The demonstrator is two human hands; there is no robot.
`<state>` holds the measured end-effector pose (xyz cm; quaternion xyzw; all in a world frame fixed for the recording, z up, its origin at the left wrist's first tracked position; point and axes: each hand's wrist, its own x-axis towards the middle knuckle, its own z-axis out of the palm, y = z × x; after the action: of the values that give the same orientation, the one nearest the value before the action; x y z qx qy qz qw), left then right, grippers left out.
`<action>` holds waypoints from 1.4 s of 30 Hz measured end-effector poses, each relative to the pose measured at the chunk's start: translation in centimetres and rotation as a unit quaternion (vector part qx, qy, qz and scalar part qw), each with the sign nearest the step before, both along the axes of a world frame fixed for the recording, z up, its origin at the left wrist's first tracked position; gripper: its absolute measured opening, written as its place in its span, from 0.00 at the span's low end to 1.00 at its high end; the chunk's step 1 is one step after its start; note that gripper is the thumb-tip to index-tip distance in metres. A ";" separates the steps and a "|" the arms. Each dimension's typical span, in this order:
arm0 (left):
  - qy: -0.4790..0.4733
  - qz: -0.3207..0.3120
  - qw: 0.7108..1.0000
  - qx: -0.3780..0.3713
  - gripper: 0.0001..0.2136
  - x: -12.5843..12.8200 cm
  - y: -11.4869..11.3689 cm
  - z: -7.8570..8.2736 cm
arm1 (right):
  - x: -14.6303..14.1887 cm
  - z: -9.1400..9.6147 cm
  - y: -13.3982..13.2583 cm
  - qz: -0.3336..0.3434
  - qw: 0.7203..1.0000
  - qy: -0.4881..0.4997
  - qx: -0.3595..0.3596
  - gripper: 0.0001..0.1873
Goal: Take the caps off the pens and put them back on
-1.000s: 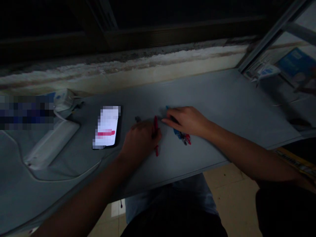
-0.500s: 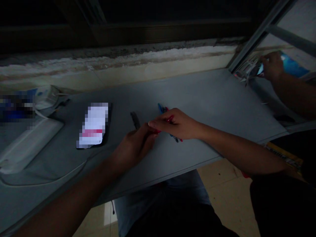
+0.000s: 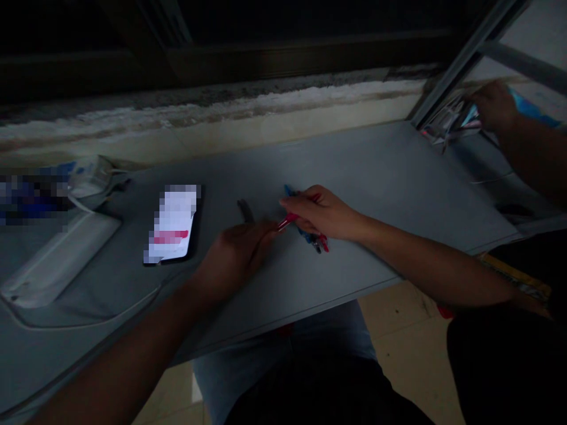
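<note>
Dim light falls on the grey table [image 3: 398, 177] where we sit, below a worn window ledge [image 3: 266, 103]. Our right hand [image 3: 325, 213] is closed in a pinch on a red pen [image 3: 287, 221], held low over the tabletop with its near end pointing at our left hand [image 3: 239, 251]. The left hand is loosely curled and its fingertips meet that end. We cannot tell whether they grip it. Under the right hand lies a small bunch of pens [image 3: 315, 241], blue and red, touching one another. A dark pen [image 3: 244, 209] lies alone just beyond the left hand. So one pen is in hand and the others are on the table. Further left a lit phone [image 3: 173, 227] lies flat, then a white case [image 3: 57, 260]. At far right another person's hand [image 3: 494, 105] rests on some packets [image 3: 447, 118].
</note>
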<state>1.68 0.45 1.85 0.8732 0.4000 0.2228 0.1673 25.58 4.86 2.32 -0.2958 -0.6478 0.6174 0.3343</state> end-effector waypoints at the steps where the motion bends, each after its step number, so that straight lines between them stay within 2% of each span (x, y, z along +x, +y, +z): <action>1: -0.006 -0.002 0.999 -0.038 0.24 0.0 0.0 0.1 | 0.3 0.0 0.1 0.017 0.999 -0.007 0.034 0.39; 3: -0.026 -0.004 0.995 -0.095 0.26 0.0 0.0 0.4 | 0.9 0.3 0.5 0.056 0.994 -0.025 0.090 0.35; 6: -0.058 0.013 0.992 -0.115 0.26 -0.2 0.5 0.5 | 1.6 0.8 1.4 0.092 0.987 -0.035 0.125 0.27; 8: -0.069 0.026 0.991 -0.111 0.25 -0.3 0.9 0.4 | 1.9 0.8 2.2 0.067 0.987 -0.031 0.143 0.24; 13: -0.062 0.060 0.992 -0.088 0.22 -0.4 1.6 -0.1 | 2.1 0.2 3.1 0.028 0.991 -0.098 0.089 0.26; 17: -0.052 0.074 0.992 -0.085 0.20 -0.3 1.6 -0.2 | 2.2 -0.1 3.1 0.013 0.987 -0.053 0.149 0.19; 21: -0.045 0.076 0.993 -0.077 0.19 -0.4 1.5 -0.1 | 2.2 -0.1 3.1 0.003 0.992 -0.080 0.097 0.19; 24: -0.048 0.073 0.993 -0.082 0.19 -0.4 1.5 -0.2 | 2.3 -0.2 3.2 0.014 0.991 -0.049 0.121 0.14; 26: -0.057 0.069 0.992 -0.085 0.20 -0.3 1.5 -0.3 | 2.4 -0.4 3.4 0.012 0.990 -0.019 0.137 0.17; 31: -0.061 0.066 0.992 -0.086 0.20 -0.1 1.6 -0.3 | 2.1 -0.9 3.9 0.017 0.998 -0.019 0.063 0.22; 36: -0.063 0.077 0.991 -0.089 0.21 -0.3 1.6 -0.1 | 2.2 -1.0 4.2 0.040 0.991 0.066 0.106 0.14; 42: -0.080 0.057 0.989 -0.110 0.22 -0.5 1.6 -0.2 | 2.4 -0.6 4.2 0.064 0.993 0.086 0.043 0.09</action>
<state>1.20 2.09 1.65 0.8047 0.4566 0.2554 0.2807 27.98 9.05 1.70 -0.1853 -0.6602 0.6322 0.3608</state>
